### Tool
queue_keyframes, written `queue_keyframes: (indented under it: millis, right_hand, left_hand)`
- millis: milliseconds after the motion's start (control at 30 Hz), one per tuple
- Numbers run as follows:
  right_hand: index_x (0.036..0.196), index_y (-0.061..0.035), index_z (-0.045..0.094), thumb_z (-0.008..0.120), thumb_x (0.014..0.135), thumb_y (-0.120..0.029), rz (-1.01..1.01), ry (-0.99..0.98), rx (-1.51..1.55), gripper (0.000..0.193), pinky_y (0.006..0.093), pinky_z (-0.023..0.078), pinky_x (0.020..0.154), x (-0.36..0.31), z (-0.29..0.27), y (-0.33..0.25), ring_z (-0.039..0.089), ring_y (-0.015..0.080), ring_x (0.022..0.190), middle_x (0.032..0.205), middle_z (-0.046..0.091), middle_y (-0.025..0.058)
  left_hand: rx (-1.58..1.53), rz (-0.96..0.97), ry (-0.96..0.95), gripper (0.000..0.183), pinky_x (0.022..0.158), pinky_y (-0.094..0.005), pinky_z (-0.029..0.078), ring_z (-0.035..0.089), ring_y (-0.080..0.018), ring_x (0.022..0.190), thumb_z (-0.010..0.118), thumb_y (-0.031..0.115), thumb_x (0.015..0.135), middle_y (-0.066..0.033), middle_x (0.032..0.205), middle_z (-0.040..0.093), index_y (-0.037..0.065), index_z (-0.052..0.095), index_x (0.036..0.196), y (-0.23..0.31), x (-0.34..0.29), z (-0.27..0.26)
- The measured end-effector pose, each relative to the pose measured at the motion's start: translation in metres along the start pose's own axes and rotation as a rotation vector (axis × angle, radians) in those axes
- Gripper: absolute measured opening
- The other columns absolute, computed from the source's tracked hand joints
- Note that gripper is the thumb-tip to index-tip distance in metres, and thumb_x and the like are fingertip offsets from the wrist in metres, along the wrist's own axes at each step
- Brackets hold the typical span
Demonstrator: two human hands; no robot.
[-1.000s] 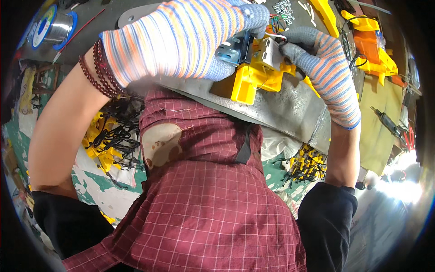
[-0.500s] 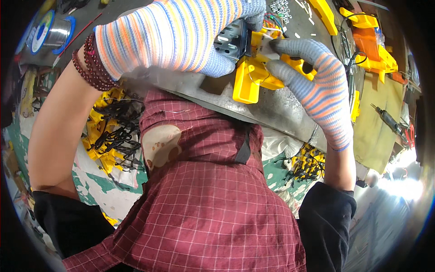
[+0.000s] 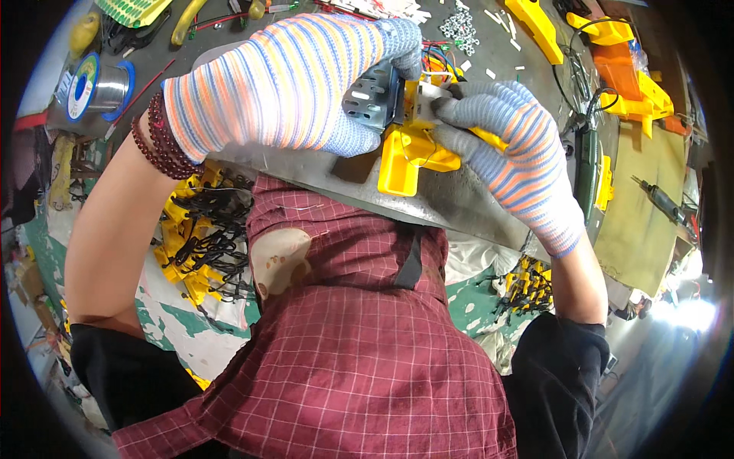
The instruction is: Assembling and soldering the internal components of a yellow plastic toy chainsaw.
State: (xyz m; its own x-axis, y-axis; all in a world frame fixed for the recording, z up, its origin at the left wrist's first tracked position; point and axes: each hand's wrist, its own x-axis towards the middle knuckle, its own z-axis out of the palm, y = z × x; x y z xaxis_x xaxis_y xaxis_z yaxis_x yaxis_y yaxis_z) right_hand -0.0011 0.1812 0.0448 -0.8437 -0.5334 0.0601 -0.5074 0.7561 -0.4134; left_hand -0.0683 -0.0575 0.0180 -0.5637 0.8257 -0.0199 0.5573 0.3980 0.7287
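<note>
My left hand [image 3: 306, 84], in a striped knit glove, is closed round a dark metal bracket with slots [image 3: 368, 99]. Against the bracket's right side sits a yellow plastic housing [image 3: 401, 164], with a thin wire looping across it. My right hand [image 3: 508, 138], gloved alike, pinches a small pale block [image 3: 425, 103] at the housing's upper part between grey fingertips. Coloured wires [image 3: 440, 61] come out just beyond the block. The exact contact of the right fingertips is partly hidden.
A solder spool [image 3: 99, 88] stands at the left. Small metal nuts [image 3: 460, 30] and white pieces lie at the back. Yellow parts [image 3: 612, 32] and a screwdriver-like tool [image 3: 654, 199] are at the right. Yellow parts with black cords [image 3: 195, 245] hang below the metal table edge [image 3: 451, 210].
Both hands and the held parts appear slightly lower and to the left. The whole view has shifted too, showing more of the table's far side. Both grips look the same.
</note>
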Motion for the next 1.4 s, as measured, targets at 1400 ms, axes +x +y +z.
queue_keyframes:
  millis: [1400]
  right_hand:
    - [0.125, -0.0083, 0.059, 0.071, 0.073, -0.019, 0.164, 0.364, -0.092, 0.054, 0.0430, 0.044, 0.093, -0.077, -0.002, 0.069, 0.060, 0.0326, 0.094, 0.098, 0.065, 0.0110]
  left_hand:
    - [0.681, 0.200, 0.468, 0.050, 0.085, -0.0418, 0.050, 0.062, -0.0292, 0.098, 0.072, 0.005, 0.065, -0.0090, 0.112, 0.063, 0.008, 0.065, 0.115, 0.049, 0.006, 0.065]
